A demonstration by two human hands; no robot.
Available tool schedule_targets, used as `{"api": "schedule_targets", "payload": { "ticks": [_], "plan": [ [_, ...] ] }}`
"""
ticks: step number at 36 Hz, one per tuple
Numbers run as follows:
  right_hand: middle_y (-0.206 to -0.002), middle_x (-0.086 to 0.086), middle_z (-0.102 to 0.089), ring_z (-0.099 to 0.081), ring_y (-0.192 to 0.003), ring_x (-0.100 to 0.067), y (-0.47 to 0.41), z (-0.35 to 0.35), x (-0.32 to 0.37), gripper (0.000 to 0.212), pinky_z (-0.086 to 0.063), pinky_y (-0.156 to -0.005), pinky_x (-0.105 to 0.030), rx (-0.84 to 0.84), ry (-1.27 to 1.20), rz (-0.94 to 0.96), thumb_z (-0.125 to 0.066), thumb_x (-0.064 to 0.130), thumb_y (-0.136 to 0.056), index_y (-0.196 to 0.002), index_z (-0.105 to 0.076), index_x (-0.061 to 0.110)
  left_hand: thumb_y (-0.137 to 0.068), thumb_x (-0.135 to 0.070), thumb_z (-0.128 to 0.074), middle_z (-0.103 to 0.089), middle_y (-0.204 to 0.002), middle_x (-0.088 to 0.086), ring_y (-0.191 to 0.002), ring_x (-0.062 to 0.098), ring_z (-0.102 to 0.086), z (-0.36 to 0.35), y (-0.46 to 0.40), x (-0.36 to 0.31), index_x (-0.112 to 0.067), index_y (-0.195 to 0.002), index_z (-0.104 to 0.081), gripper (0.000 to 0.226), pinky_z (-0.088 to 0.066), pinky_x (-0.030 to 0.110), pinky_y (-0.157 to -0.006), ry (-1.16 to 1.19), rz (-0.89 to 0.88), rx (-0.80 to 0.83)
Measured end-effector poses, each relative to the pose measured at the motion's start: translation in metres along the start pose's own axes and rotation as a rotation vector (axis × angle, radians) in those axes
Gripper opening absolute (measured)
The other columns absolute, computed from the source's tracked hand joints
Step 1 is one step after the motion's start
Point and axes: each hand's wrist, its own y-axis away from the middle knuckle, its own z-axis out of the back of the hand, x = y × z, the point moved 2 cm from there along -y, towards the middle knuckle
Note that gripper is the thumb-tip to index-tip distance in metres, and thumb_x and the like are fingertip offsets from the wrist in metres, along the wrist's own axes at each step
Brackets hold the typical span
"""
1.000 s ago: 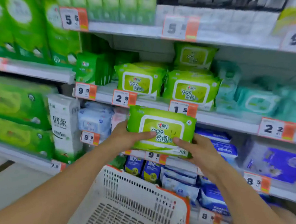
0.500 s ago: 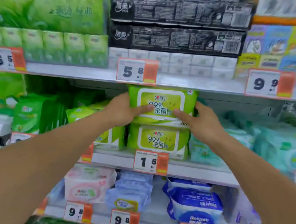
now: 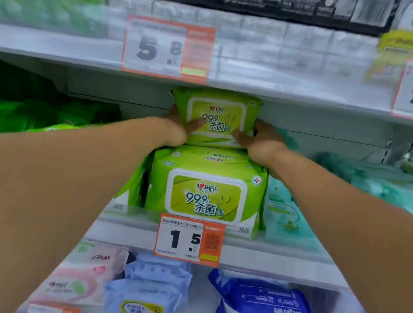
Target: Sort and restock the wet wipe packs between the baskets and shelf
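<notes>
Two hands, left (image 3: pixel 175 128) and right (image 3: pixel 259 142), are pinching the pack (image 3: pixel 215 117) atop the stack (image 3: pixel 205 194) at 12 o'clock; you are risking a jam against the upper shelf (image 3: pixel 295 89), clearance looking tight.

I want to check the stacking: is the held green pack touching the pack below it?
Touching. The head view shows the held green pack resting on the lower pack, no gap visible.
</notes>
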Motion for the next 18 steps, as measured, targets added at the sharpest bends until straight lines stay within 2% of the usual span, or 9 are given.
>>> {"api": "schedule_targets", "payload": {
  "ticks": [5,10,15,18],
  "plan": [
    [-0.149,-0.008,-0.049,-0.048,-0.134,-0.029,-0.014,-0.007,-0.005,0.061,-0.038,-0.105,-0.029,-0.011,0.107,0.011,-0.055,0.047,-0.098,-0.147,-0.042,0.014,-0.093,-0.067,-0.037,-0.034,-0.158,0.007,-0.14,0.03,-0.039,-0.006,-0.02,0.011,-0.018,-0.157,-0.011,0.085,-0.031,0.037,-0.114,-0.033,-0.002,0.05],
    [-0.149,-0.009,-0.05,-0.049,-0.134,-0.03,-0.025,-0.009,-0.01,0.062,-0.04,-0.107,-0.032,0.006,0.111,0.01,-0.056,0.046,-0.097,-0.148,-0.042,0.014,-0.097,-0.06,-0.038,-0.038,-0.155,0.006,-0.136,0.029,-0.043,-0.011,-0.027,0.013,-0.019,-0.156,-0.015,0.076,-0.033,0.027,-0.103,0.007,-0.053,0.022],
    [-0.147,-0.008,-0.051,-0.05,-0.133,-0.03,-0.024,-0.011,-0.01,0.06,-0.041,-0.109,-0.034,0.001,0.116,-0.006,-0.057,0.047,-0.097,-0.147,-0.044,0.015,-0.099,-0.056,-0.039,-0.039,-0.155,0.004,-0.137,0.027,-0.042,-0.012,-0.027,0.014,-0.02,-0.155,-0.017,0.071,-0.031,0.022,-0.098,0.053,-0.073,0.033],
    [-0.145,-0.007,-0.054,-0.052,-0.13,-0.03,-0.015,-0.007,-0.009,0.054,-0.042,-0.107,-0.036,0.027,0.026,-0.015,-0.058,0.043,-0.098,-0.144,-0.047,0.016,-0.096,-0.059,-0.042,-0.038,-0.155,0.002,-0.138,0.024,-0.041,-0.006,-0.019,0.012,-0.021,-0.157,-0.013,0.077,-0.032,0.025,-0.103,0.087,-0.064,0.099]
  ]
}}
